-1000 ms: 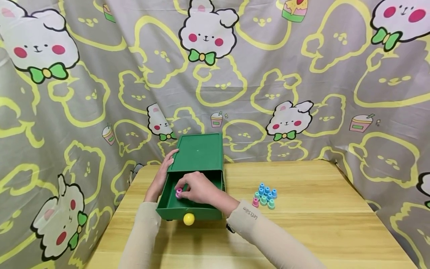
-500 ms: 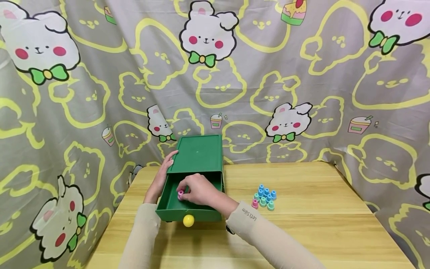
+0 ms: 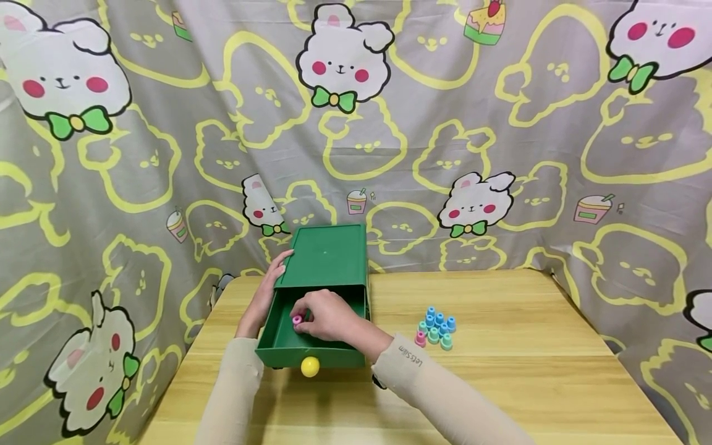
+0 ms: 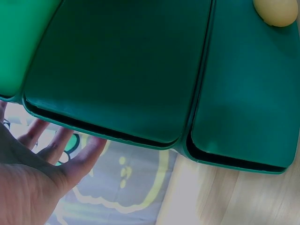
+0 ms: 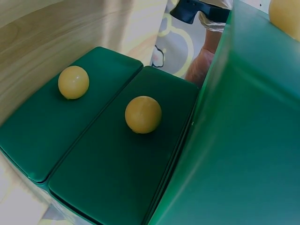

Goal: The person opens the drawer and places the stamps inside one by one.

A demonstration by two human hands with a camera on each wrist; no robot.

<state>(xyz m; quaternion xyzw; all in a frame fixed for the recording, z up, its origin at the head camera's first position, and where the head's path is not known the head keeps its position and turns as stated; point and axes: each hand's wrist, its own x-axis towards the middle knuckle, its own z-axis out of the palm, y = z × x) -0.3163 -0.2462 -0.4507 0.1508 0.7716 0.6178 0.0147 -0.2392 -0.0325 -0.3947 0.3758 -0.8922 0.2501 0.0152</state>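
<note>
A green drawer cabinet (image 3: 329,254) with its top drawer (image 3: 283,357) pulled out stands left of the table's middle. Inside that drawer, my right hand (image 3: 329,315) pinches a small pink peg-like piece (image 3: 297,321) between thumb and fingers, low over the drawer floor. My left hand (image 3: 264,301) rests along the cabinet's left side, fingers stretched toward the top edge. In the left wrist view, the left hand (image 4: 42,173) has its fingers spread against the green side wall. The right hand is hidden behind the drawer wall in the right wrist view.
Several blue, mint and pink peg-like pieces (image 3: 436,327) stand grouped on the wooden table (image 3: 512,371), right of the cabinet. A yellow knob (image 3: 310,366) juts from the open drawer's front. Two closed drawers with yellow knobs (image 5: 143,115) lie below it. A patterned curtain (image 3: 367,161) surrounds the table.
The right hand stays inside the drawer with the pink piece, which shifts only slightly. The left hand keeps its place on the cabinet's side. The head view drifts a little.
</note>
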